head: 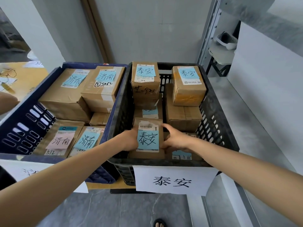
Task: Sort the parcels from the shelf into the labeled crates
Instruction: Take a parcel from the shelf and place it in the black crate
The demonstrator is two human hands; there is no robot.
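parcel (148,138) | brown carton, blue 泰安 note | in black crate (218,122)

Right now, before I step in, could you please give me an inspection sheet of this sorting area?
Surface: grey floor; what the crates stand on is mostly hidden.
Job's things: black crate signed 泰安 holds parcels noted 泰安; blue crate holds parcels noted 济南; held parcel, noted 泰安, is at the black crate's front.
Clutter: glasses on the left table.
Grippers: left hand and right hand grip the held parcel's sides.
Cables: nothing seen.
Surroundings: grey wall, metal shelf at right, sandalled foot below.
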